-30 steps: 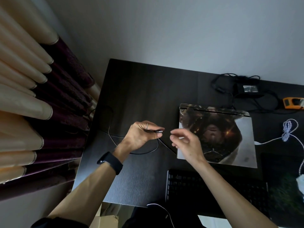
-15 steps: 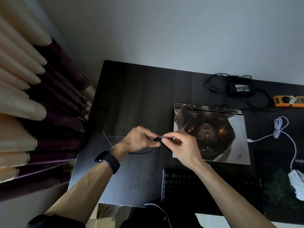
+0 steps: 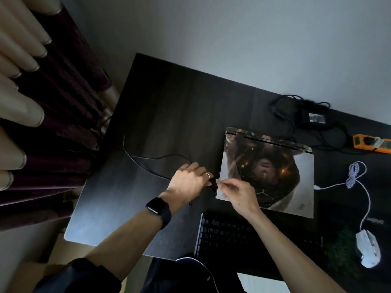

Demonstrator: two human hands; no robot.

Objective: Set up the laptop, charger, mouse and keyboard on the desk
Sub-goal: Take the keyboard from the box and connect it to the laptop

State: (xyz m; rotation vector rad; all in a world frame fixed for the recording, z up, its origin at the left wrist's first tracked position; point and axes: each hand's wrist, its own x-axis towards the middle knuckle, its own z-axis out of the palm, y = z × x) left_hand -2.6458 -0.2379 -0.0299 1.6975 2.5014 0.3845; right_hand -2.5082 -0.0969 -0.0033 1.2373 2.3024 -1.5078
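Note:
A closed laptop point(image 3: 275, 178) with a picture skin lies on the dark desk point(image 3: 169, 115). My left hand point(image 3: 190, 182) and my right hand point(image 3: 237, 192) meet at the laptop's left edge, both pinching the small plug point(image 3: 216, 182) of a thin black cable point(image 3: 156, 158). That cable runs left across the desk and over its left edge. A black keyboard point(image 3: 249, 235) sits in front of the laptop. At the right lies a white mouse point(image 3: 368, 249) with a braided white cord point(image 3: 355, 176). The black charger brick point(image 3: 313, 119) rests behind the laptop among its coiled leads.
An orange power strip point(image 3: 372, 143) sits at the back right. Curtains point(image 3: 42, 115) hang close to the desk's left side. A dark mouse mat point(image 3: 347, 246) lies under the mouse. A grey wall stands behind the desk.
My hands came together on the cable plug and moved right to the laptop's left edge. The cable's loop on the desk has pulled out straighter.

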